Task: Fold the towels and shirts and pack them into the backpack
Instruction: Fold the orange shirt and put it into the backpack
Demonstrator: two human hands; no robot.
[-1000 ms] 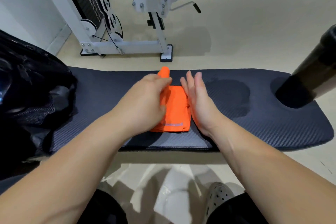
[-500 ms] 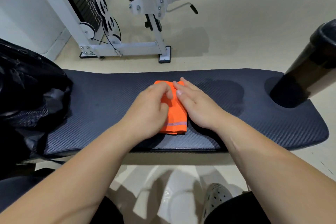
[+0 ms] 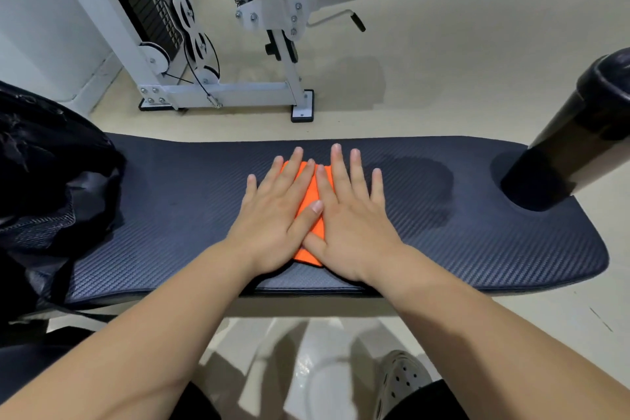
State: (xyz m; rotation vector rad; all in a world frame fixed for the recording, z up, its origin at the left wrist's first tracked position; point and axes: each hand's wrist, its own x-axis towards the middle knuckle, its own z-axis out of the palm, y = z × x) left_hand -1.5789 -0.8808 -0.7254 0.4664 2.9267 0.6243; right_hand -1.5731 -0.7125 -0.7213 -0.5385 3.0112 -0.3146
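Both hands are lying flat on a folded orange cloth (image 3: 311, 194) in the middle of the dark padded surface (image 3: 170, 201), the left hand (image 3: 274, 218) and right hand (image 3: 354, 222) side by side, fingers (image 3: 354, 167) spread and pinching nothing. A black backpack (image 3: 44, 187) is sitting at the surface's left end.

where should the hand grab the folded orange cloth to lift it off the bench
Judging by its pose, take the orange cloth by its near edge, the one facing the person, thumb above and fingers below. It lies flat on the bench pad, and that edge shows between the left hand and the right hand, which press flat on it.
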